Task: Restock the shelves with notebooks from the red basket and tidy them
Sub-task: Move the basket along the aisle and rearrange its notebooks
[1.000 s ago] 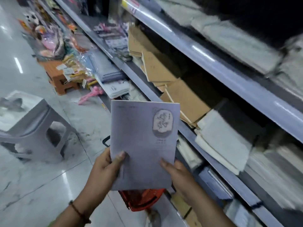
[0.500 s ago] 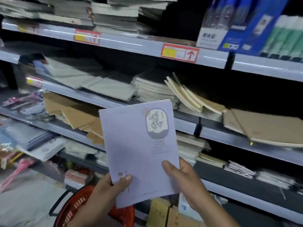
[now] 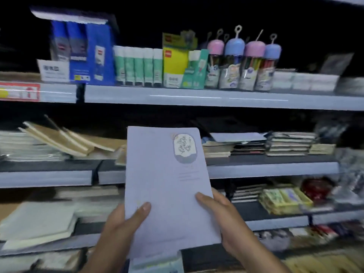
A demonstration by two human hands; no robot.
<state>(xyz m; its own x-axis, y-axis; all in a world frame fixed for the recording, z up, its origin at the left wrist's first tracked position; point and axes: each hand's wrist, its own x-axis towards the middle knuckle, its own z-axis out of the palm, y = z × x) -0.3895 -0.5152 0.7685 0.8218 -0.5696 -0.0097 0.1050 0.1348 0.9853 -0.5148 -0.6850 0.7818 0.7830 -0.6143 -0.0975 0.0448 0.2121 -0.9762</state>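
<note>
Both hands grip a thin lavender paper notebook [image 3: 167,186] with an oval flower emblem near its top right, holding it upright in front of grey metal store shelves [image 3: 216,98]. The left hand [image 3: 122,229] pinches the lower left edge, thumb pressed flat on the cover; the right hand [image 3: 220,219] clamps the lower right edge the same way. Behind the notebook, the middle shelf carries tilted kraft-brown notebooks [image 3: 65,141] at left and flat stacks of dark-edged notebooks [image 3: 287,143] at right. On the shelf above stand green-and-white glue sticks [image 3: 137,67], a blue display box [image 3: 82,54] and pastel-capped pen tubes [image 3: 244,62]. Motion blur softens the lower shelves.
</note>
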